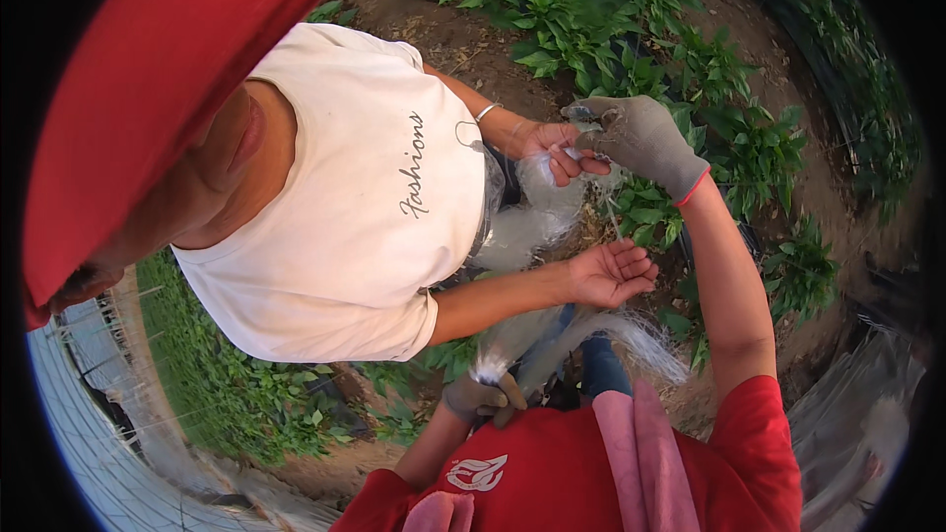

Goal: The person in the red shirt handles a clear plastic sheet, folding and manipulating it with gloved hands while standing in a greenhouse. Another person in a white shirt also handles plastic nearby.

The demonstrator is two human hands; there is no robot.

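My left hand (484, 397), in a grey work glove, is close to my body and closed around a bundle of thin, clear-white plastic strands (499, 358). Loose ends of the strands (628, 332) fan out to the right. Farther up, my right hand (639, 137), gloved with a red cuff, pinches some tangled clear strands (607, 176). It is right beside a co-worker's bare hand (554, 148), which also holds strands. The co-worker's other hand (617, 273) lies palm up with curled fingers, near a thin strand running upward. More pale strands (528, 229) hang by the co-worker's waist.
A co-worker in a white shirt (355, 162) and red cap (162, 74) stands close on my left. Rows of leafy green plants (569, 29) grow from soil (465, 52) with dark ground film. Clear plastic sheeting (850, 399) hangs at lower right.
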